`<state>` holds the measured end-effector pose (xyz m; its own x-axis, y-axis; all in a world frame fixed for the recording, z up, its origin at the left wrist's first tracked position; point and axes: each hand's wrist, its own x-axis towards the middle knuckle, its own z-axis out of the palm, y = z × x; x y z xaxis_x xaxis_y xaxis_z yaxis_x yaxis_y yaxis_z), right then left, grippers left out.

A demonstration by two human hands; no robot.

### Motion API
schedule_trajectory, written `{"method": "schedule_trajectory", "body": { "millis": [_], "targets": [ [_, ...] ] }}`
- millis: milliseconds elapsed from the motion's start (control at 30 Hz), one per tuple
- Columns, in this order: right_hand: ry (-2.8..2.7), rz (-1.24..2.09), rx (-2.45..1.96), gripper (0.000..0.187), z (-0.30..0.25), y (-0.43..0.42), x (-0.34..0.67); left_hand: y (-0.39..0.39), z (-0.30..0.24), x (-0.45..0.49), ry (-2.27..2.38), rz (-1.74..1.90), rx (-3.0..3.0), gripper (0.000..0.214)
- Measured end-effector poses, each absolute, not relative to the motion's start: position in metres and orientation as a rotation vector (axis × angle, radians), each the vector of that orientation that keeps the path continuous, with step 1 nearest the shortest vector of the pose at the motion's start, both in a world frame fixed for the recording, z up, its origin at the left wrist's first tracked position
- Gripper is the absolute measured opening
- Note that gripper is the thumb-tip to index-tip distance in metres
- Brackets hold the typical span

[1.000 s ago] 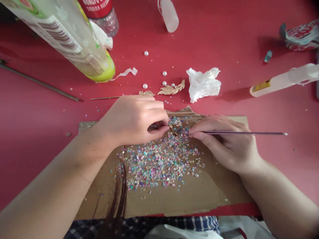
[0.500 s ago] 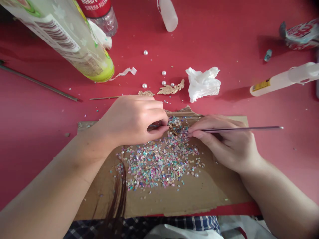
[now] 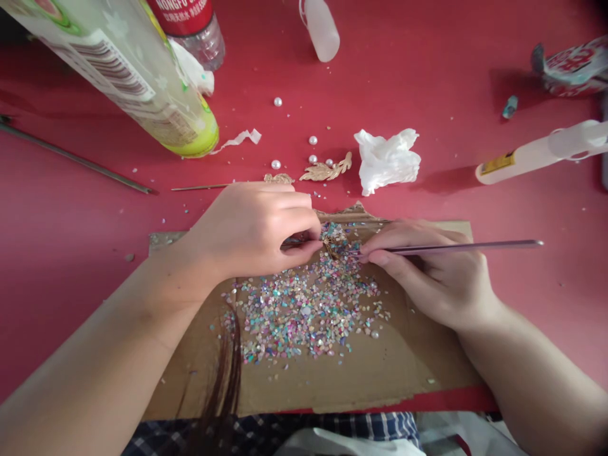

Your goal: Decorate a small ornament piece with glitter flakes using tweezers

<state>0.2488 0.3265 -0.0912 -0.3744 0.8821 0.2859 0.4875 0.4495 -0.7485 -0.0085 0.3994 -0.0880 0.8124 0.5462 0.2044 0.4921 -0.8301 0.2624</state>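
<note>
On the red tabletop (image 3: 80,266), a cardboard sheet (image 3: 313,386) is carrying scattered iridescent shell chips (image 3: 304,313). At 11 o'clock, a water bottle (image 3: 197,44) is showing "NONGFU" on its red label. The left hand (image 3: 251,231) is pinching a small gold filigree piece (image 3: 329,246) near the sheet's top edge, while the right hand (image 3: 427,275) is grasping a slender metal rod (image 3: 456,247), its long axis nearly level, free end pointing toward 3 o'clock.
</note>
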Motion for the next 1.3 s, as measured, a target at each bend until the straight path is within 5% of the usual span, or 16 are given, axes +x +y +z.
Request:
{"method": "schedule_trajectory", "body": {
  "millis": [1300],
  "targets": [
    [-2.129,0.607,-1.098,0.008,-0.0900,0.3275,0.2480,0.3998,-0.0902,-0.0084,0.794,0.431,2.811,0.030]
  ]
}}
